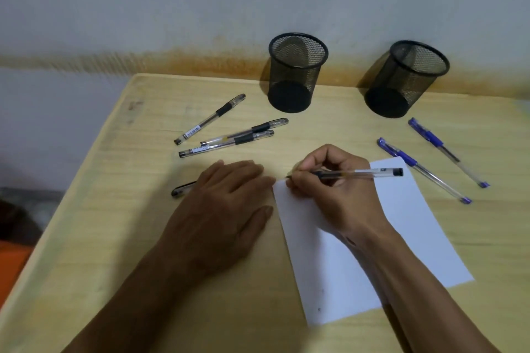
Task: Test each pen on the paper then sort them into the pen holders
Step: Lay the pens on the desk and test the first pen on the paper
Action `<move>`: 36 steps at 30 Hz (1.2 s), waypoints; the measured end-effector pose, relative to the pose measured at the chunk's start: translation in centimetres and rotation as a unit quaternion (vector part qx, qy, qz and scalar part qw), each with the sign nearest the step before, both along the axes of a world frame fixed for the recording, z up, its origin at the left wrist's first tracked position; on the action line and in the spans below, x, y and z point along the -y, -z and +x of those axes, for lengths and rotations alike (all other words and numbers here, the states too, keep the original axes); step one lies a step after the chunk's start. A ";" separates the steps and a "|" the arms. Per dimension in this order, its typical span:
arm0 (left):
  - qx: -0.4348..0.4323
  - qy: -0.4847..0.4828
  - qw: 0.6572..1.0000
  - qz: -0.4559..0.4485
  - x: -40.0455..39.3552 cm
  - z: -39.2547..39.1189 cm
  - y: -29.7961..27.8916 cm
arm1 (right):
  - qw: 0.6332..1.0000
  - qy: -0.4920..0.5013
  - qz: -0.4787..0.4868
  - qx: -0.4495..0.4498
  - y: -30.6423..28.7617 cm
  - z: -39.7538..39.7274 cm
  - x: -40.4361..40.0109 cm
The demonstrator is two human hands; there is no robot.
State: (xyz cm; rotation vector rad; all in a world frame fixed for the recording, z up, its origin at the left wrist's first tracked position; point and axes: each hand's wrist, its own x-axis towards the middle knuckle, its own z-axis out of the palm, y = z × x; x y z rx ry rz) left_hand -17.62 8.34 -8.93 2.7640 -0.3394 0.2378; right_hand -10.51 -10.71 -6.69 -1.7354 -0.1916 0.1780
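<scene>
Pen in use (360, 172): lying nearly level in the right hand's grip, long axis running left to right, tip pointing left at the top left corner of the paper (401, 238), black end cap pointing right.
Right hand (329, 178): curling its fingers round the pen's front part, resting on the paper.
Left hand (226, 203): lying flat on the counter (114, 238) with fingers straight, holding nothing, partly covering a black pen cap (182, 189).
Left holder (295, 71): standing upright at the counter's far edge; nothing is showing inside.
Right holder (404, 79): standing beside it, well apart; nothing is showing inside.
Black pens (229, 135): three lying left of centre, long axes slanting from near-left to far-right.
Blue pens (424, 170): two lying right of the paper, capped ends pointing far-left.
</scene>
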 end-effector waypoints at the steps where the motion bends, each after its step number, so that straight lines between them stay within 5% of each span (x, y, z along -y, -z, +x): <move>1: 0.004 0.005 1.000 0.000 0.0 0.0 0.1 | 1.000 -0.001 -0.001 0.001 0.1 0.1 0.0; 16: 0.000 0.003 1.000 -0.021 0.1 -0.2 0.0 | 0.995 -0.022 -0.050 0.083 0.7 0.5 0.0; 36: 0.008 -0.010 0.999 -0.042 0.1 0.0 -0.3 | 0.994 -0.040 -0.055 0.084 1.8 1.3 -0.5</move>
